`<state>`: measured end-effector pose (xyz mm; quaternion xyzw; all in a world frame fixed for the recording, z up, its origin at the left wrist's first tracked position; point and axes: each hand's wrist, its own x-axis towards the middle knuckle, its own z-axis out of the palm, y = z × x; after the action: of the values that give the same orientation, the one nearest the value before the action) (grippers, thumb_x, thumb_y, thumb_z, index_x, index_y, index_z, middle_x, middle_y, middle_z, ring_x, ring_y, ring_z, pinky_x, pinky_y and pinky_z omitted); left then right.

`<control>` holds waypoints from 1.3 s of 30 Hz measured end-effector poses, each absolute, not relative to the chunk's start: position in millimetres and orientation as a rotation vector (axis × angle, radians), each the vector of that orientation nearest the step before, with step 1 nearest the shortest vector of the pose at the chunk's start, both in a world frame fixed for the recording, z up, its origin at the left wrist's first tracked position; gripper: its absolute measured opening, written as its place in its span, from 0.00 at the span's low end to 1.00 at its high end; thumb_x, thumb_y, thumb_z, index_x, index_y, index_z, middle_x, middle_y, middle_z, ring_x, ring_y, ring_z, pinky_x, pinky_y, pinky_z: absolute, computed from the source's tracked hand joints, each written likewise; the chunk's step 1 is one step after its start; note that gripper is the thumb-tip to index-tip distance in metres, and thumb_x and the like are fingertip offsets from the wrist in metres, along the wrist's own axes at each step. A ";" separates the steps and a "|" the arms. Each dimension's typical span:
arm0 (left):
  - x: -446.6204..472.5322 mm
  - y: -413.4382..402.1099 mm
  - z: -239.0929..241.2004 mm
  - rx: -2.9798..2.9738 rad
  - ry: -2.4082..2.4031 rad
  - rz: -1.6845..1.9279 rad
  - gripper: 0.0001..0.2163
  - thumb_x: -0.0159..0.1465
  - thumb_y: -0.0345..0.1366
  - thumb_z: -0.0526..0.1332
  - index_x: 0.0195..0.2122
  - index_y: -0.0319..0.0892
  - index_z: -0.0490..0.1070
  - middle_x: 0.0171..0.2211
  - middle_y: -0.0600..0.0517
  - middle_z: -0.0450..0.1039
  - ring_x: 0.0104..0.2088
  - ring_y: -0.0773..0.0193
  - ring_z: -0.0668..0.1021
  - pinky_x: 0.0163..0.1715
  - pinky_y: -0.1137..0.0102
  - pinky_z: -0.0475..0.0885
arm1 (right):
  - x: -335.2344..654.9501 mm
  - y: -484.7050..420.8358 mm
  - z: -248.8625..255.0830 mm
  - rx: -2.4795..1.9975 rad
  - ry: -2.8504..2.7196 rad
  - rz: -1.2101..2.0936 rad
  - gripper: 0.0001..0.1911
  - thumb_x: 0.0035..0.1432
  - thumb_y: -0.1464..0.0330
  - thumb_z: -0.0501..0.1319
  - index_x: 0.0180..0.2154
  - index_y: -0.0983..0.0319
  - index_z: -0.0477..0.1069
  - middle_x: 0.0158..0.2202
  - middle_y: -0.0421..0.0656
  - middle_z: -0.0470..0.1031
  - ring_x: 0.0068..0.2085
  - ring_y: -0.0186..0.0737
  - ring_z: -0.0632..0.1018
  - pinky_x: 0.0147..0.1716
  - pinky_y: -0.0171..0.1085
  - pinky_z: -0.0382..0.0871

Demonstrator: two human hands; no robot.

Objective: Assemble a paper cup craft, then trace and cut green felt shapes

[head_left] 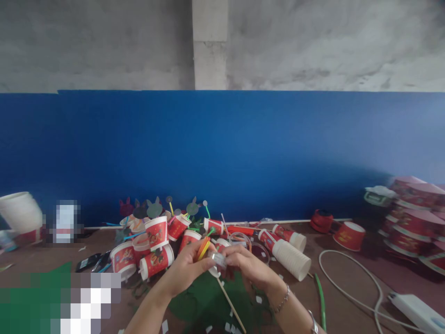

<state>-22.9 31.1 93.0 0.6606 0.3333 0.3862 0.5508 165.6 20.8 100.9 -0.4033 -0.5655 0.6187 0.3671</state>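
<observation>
My left hand (187, 266) and my right hand (245, 264) meet low in the middle of the view, fingers pinched together around a small clear roll of tape (218, 259). Orange and yellow bands (203, 249) sit at my left fingertips. A thin wooden stick (231, 304) slants down from below my hands. Under them lies a dark green felt sheet (205, 301). Just beyond my hands is a heap of red printed paper cups (156, 246) with coloured straws and felt shapes.
A stack of white cups (291, 260) lies on its side right of my hands. A white cable (351, 287) loops to a power strip (417, 311). Stacked red bowls (413, 218) stand far right, a white bucket (19, 211) far left. A blue wall panel (222, 153) backs the table.
</observation>
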 end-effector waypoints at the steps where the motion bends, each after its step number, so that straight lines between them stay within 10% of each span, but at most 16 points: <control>1: -22.6 30.8 92.8 1.573 0.788 0.915 0.12 0.56 0.42 0.63 0.35 0.41 0.68 0.25 0.58 0.60 0.25 0.72 0.60 0.26 0.75 0.56 | 165.4 20.1 101.6 -1.072 -1.440 1.574 0.06 0.43 0.68 0.56 0.24 0.61 0.70 0.20 0.37 0.69 0.23 0.34 0.69 0.23 0.31 0.63; 39: -22.6 33.0 95.6 1.397 0.802 0.934 0.17 0.55 0.49 0.62 0.36 0.41 0.66 0.16 0.63 0.50 0.16 0.75 0.52 0.16 0.76 0.46 | 162.9 28.7 95.0 -0.845 -1.650 1.589 0.08 0.47 0.71 0.56 0.31 0.64 0.70 0.22 0.37 0.68 0.23 0.31 0.67 0.25 0.30 0.62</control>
<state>-22.6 33.0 95.6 0.6017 0.3456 0.4026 0.5971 162.9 28.7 95.0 -0.3252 -0.6347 0.6114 0.3428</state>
